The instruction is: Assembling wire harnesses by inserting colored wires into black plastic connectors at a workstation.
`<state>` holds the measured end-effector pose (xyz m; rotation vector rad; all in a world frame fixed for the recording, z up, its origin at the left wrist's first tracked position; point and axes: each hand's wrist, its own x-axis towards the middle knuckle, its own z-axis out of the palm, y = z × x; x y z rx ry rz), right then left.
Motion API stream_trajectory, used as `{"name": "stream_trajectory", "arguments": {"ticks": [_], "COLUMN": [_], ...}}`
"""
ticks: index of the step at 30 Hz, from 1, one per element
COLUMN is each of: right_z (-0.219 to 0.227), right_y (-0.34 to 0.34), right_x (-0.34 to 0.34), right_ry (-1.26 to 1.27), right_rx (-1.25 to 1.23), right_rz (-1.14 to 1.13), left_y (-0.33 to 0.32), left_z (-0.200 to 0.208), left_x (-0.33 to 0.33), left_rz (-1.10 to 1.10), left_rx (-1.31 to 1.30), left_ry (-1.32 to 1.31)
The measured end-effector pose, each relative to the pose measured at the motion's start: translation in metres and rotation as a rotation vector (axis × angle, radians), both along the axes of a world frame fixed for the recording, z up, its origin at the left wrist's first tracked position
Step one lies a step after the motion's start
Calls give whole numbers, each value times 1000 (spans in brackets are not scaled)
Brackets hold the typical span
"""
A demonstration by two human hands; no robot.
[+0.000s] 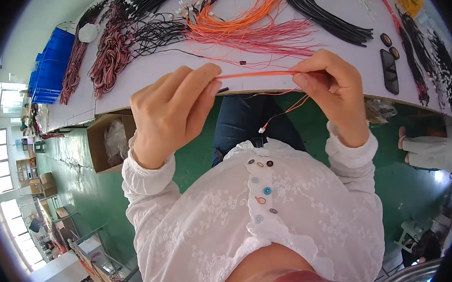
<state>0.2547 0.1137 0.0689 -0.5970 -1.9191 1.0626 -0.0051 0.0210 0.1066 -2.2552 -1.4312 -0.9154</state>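
Between my two hands a thin strand of red-orange wires (255, 74) is pulled straight above the table's front edge. My left hand (175, 109) pinches its left end between thumb and forefinger. The other end is pinched by my right hand (335, 90), with the fingers curled. Below the right hand a loop of orange and red wire hangs down, ending in a small white connector (261, 130) in front of my lap. Just beyond the strand lies a fanned bundle of red wires (261, 39) on the table, with orange wires (259, 14) behind it.
Black cables (327, 16) lie at the back right, and twisted red-black wire bundles (110, 60) at the left beside blue bins (51, 66). A black phone-like object (389, 71) rests on the right. Under the table's left edge stands a cardboard box (98, 149) with clear plastic inside.
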Motion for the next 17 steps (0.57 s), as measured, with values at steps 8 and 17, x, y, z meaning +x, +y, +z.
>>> {"name": "stream_trajectory", "arguments": {"ticks": [8,17], "right_z": [22,-1], "right_y": [-8,5], "right_x": [-26,-10], "right_ry": [-105,-25], "right_rx": [232,-264], "right_rz": [165,180], "left_y": [-12,-13], "left_z": [4,-10], "left_x": [17,-2], "left_rz": [-119,-21], "left_rx": [-147,-124], "left_ry": [106,-66]}}
